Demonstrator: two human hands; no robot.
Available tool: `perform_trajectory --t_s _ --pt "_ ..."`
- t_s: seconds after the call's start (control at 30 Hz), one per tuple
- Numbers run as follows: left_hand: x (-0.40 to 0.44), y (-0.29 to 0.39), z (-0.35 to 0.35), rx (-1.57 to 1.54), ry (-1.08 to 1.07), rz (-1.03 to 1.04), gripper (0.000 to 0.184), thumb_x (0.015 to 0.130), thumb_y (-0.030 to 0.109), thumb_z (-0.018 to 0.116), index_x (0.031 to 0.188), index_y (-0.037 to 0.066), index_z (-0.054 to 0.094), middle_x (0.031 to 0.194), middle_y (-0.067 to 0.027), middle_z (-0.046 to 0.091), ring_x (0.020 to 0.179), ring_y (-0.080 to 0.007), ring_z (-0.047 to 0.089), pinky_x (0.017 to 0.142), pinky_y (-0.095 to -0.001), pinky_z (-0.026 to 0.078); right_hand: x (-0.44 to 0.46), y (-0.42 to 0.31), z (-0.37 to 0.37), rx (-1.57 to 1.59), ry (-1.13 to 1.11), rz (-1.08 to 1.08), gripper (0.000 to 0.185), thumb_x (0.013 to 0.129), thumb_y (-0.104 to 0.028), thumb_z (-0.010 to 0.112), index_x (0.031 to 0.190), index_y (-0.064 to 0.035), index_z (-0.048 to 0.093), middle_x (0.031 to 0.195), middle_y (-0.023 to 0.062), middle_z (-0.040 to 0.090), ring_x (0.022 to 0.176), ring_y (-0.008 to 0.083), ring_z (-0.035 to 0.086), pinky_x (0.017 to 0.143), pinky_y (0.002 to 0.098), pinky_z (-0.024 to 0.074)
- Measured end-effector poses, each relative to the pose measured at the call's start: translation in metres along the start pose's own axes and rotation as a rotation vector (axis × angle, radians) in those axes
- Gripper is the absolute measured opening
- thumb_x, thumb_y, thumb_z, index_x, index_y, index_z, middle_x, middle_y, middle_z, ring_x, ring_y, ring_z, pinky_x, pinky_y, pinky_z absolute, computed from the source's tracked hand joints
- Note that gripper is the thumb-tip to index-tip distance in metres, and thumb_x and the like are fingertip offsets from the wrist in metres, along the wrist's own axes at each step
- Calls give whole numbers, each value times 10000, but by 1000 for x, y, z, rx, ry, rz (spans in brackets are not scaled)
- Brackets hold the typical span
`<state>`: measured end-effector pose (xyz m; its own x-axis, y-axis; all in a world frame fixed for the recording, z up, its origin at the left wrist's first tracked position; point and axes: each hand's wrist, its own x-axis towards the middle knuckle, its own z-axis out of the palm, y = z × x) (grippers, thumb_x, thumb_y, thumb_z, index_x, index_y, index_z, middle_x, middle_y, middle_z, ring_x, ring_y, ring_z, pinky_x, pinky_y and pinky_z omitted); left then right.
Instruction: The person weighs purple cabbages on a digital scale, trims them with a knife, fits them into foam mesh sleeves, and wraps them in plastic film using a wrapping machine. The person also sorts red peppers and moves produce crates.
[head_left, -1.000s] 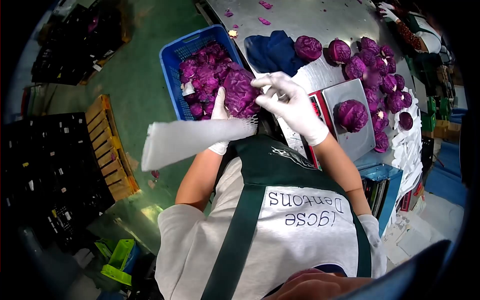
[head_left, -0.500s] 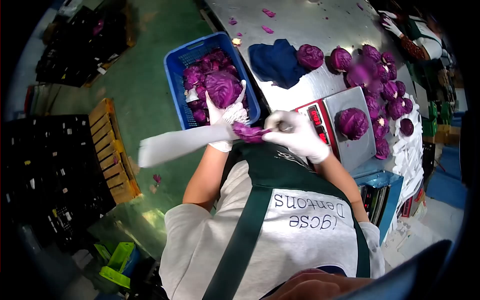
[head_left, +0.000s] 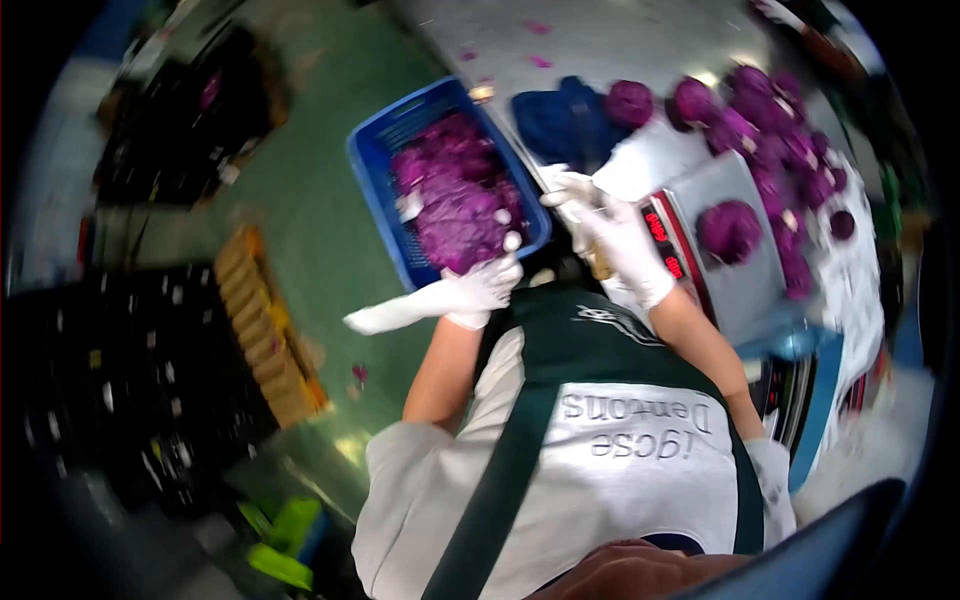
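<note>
A large red cabbage (head_left: pixel 460 215) is in my left hand (head_left: pixel 480 287), over the blue basket (head_left: pixel 372 165) of purple cabbages and leaves. Its white-gloved fingers are round the near side. A white foam net sleeve (head_left: pixel 395 310) trails left from this hand. My right hand (head_left: pixel 612 225), also gloved, is between the basket and the red-framed scale (head_left: pixel 678 250). Its fingers are curled round something blurred that I cannot make out. Another red cabbage (head_left: pixel 730 231) rests on the scale's plate.
A dark blue cloth (head_left: pixel 565 122) lies on the metal table (head_left: pixel 620 30), beside one cabbage (head_left: pixel 629 103). Several cabbages are piled behind the scale, near white netting (head_left: pixel 850 270). Black crates (head_left: pixel 130 370) and a wooden pallet (head_left: pixel 265 335) stand at left. Part of another person shows at top right.
The loose purple leaf between my hands is gone from my right hand, which has moved up and away from my body. My left hand with the cabbage has come lower, and the view has shifted and blurred.
</note>
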<state>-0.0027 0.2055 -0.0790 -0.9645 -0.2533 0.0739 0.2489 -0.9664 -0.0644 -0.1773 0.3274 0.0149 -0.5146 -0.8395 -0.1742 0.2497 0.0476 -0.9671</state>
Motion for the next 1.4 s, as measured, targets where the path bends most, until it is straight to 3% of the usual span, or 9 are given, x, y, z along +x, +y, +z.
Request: perform_trajectory --t_s 0.17,0.23,0.27,0.53,0.67,0.8,0.97,1.17,1.4 --pt "50 -47 72 156 499 -304 672 945 590 442 1362 64 473 1322 -167 542 1168 -282 566 993 -400 472 -70 -30 -35 19 46 1 692 881 -179 697 1463 -40 351 1363 113 514 1110 136 540 879 258 459" --pt "64 -58 45 490 285 -475 546 984 321 523 1429 42 374 1316 -162 537 1211 -249 538 990 -365 471 -92 -30 -45 -100 129 -146 801 825 -154 760 1484 -52 317 1385 125 486 1294 190 445 1058 341 410" --pt "79 -85 74 1037 157 -383 540 983 212 552 1447 33 341 1319 -161 529 1216 -236 530 988 -347 470 -109 -37 -53 -103 187 -87 835 812 -160 773 1486 -34 296 1395 152 472 1277 185 462 1049 337 418" --pt "134 -188 74 1133 -101 -849 586 966 113 519 1486 68 253 1202 -117 575 827 -97 586 765 -273 520 -207 20 -149 593 880 -175 337 903 -298 651 1137 -76 554 840 -3 601 581 83 545 516 219 466" --pt "169 -198 68 2319 -916 213 498 704 16 736 1174 -36 581 1174 -179 559 798 -208 601 770 -314 526 -246 39 -178 443 1077 -271 239 915 -309 649 959 -88 570 717 -4 576 546 83 531 499 212 449" --pt "199 -208 47 2101 -199 -153 499 739 23 760 1213 56 605 1349 -221 439 1089 -318 578 906 -362 507 -248 44 -193 356 1196 -247 391 861 -275 727 1143 -48 578 790 -6 591 559 51 508 506 192 421" --pt "219 -256 7 2106 -309 -193 947 707 180 846 1436 -36 281 1301 -193 522 1177 -275 552 953 -370 497 -226 40 -201 206 1232 -87 604 808 -203 783 1334 -53 526 896 2 638 581 35 502 487 179 400" --pt "218 -262 25 1684 -95 -416 754 719 102 821 1332 31 388 1231 -139 526 1097 -242 575 855 -336 545 -205 55 -206 67 1162 -159 661 819 -165 764 1366 45 458 1227 143 615 1088 208 618 976 315 488" --pt "244 -216 31 1167 208 -120 651 830 44 692 1378 53 339 1281 -166 467 1121 -289 554 861 -417 561 -203 35 -206 -152 1103 -52 657 821 -150 758 1367 51 452 1229 154 614 1088 207 619 966 325 491"
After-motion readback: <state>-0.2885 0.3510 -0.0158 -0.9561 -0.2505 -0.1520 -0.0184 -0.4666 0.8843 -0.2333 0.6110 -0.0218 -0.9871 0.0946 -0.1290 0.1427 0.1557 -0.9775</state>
